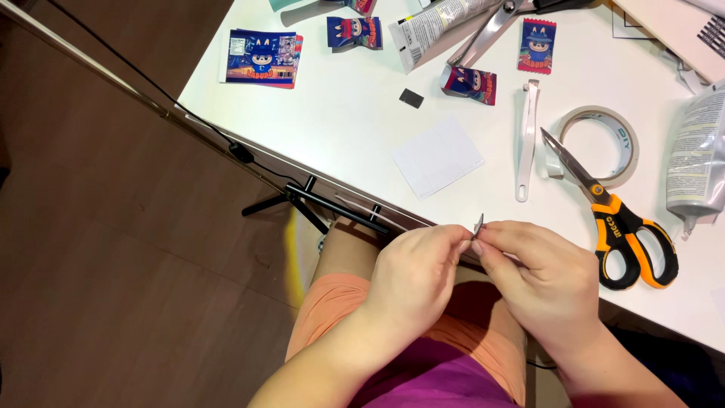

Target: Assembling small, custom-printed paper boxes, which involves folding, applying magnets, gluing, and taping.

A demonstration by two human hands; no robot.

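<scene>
My left hand [415, 276] and my right hand [540, 276] meet at the near edge of the white table [347, 128], above my lap. Between the fingertips of both hands is pinched a tiny dark grey flat piece [478, 224], held on edge. A similar small dark square [411, 97] lies on the table further off. A white rectangular card [438, 156] lies just beyond my hands.
Orange-handled scissors [615, 219] lie open to the right beside a roll of clear tape [604, 143]. White tweezers [527, 140], several colourful sachets [263, 57], a tube [438, 30] and a pouch [698, 159] are spread about. A black tripod [302, 200] stands at the table's edge.
</scene>
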